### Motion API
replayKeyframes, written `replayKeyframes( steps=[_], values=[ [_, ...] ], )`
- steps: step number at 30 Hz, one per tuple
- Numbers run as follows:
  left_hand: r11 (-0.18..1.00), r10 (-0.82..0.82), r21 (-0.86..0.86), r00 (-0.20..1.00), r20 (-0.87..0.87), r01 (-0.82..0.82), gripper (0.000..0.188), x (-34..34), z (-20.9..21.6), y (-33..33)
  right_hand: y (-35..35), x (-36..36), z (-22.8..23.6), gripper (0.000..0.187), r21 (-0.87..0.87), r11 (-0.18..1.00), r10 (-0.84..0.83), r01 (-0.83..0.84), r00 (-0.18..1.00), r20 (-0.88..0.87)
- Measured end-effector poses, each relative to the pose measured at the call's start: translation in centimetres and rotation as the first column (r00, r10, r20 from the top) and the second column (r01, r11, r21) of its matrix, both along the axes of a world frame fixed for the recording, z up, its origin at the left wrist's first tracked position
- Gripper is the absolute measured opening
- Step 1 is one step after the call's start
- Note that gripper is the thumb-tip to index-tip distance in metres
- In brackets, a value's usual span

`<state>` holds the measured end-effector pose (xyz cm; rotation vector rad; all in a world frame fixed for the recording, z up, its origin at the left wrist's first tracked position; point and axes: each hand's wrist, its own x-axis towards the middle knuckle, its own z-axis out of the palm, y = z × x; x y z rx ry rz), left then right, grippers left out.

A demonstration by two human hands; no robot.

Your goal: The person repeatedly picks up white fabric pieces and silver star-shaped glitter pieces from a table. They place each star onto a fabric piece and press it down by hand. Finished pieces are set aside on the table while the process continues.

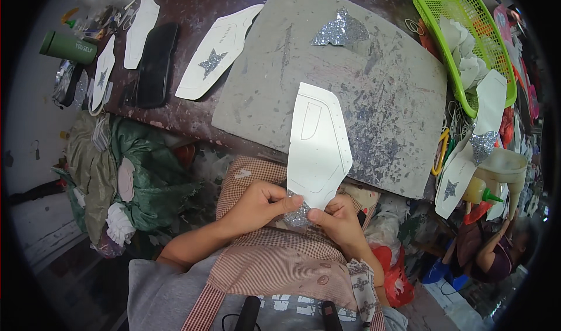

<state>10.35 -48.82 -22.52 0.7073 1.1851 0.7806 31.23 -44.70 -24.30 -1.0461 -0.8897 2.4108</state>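
A white cut shoe-upper piece (320, 147), with drawn outlines and small holes along its right edge, stands away from my body over the front edge of the grey board (257, 106). At its near end is a silver glitter patch (297, 215). My left hand (264, 203) is closed on that end, thumb on the glitter. From the other side my right hand (341, 219) pinches the same end with its thumb on top. My fingers hide part of the join. Another silver glitter piece (340, 29) lies on the far part of the board.
Left of the board lie a white piece with a glitter star (190, 77), a black phone-like slab (156, 65) and a green cup (68, 47). At right are a lime-green basket (435, 30), more white pieces (489, 100) and a yellow bottle (476, 189). Another person (497, 249) sits beyond.
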Motion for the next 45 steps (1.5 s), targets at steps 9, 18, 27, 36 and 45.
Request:
replayKeyframes(
  steps=[9, 18, 27, 36, 45],
  values=[
    [0.936, 0.118, 0.325, 0.991, 0.062, -0.132, 0.022, 1.1, -1.2, 0.1, -0.2, 0.2, 2.3, 0.024, 0.097, 0.995, -0.041, 0.026, 0.987, 0.157],
    [0.495, -0.018, 0.699, 0.81, -0.586, 0.516, 0.049, -4.4, 11.2, -0.2, 6.7, -1.9, 11.7, 0.024, 0.71, 0.189, 0.481, -0.678, 0.695, 0.535],
    [0.907, 0.247, 0.411, 0.906, -0.343, -0.092, 0.083, -4.8, 9.3, -2.0, 13.5, -8.3, 11.8, 0.018, 0.875, 0.316, -0.074, -0.366, 0.91, 0.408],
    [0.871, 0.278, 0.418, 0.961, 0.013, -0.257, 0.022, -8.5, 5.8, -1.6, 14.5, -17.6, 8.6, 0.018, 0.883, 0.252, 0.11, -0.396, 0.918, 0.38],
    [0.743, 0.326, 0.65, 0.935, -0.139, -0.162, 0.012, -7.6, 5.1, -2.9, 21.4, -43.6, 2.2, 0.041, 0.908, -0.088, -0.28, -0.409, 0.885, 0.372]
  ],
)
